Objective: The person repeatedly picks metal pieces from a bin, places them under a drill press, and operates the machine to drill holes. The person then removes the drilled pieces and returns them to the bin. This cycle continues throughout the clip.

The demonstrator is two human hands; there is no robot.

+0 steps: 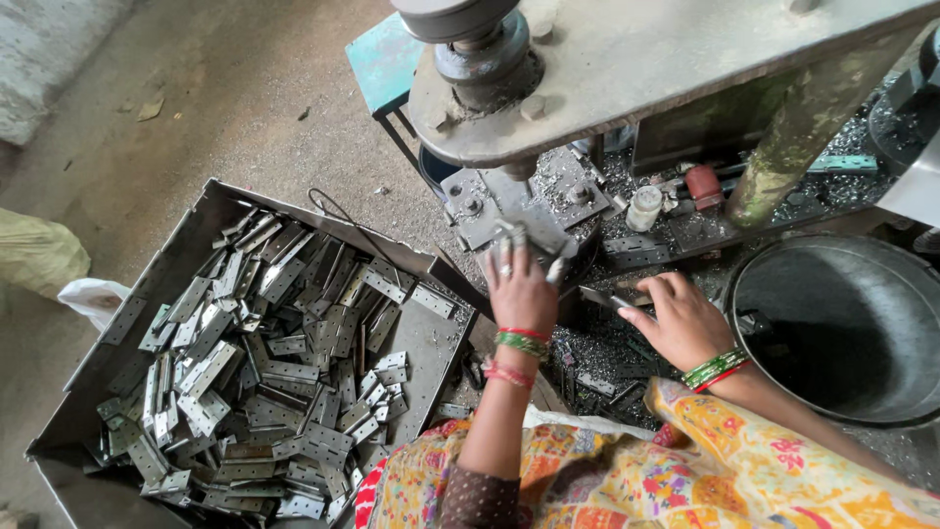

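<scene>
The left hand (517,284) pinches a metal hinge (511,235) on the press bed (509,211), the right hand (676,318) grips another hinge (605,297) at the bed's front edge, beside a grey tray (431,338) on the concrete floor (245,88).

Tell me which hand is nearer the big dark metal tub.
Right. The right hand rests on the bench just left of the tub, holding a flat metal piece. The left hand is farther left, at the press.

dusty concrete floor (245,98), teal stool (384,61)
</scene>
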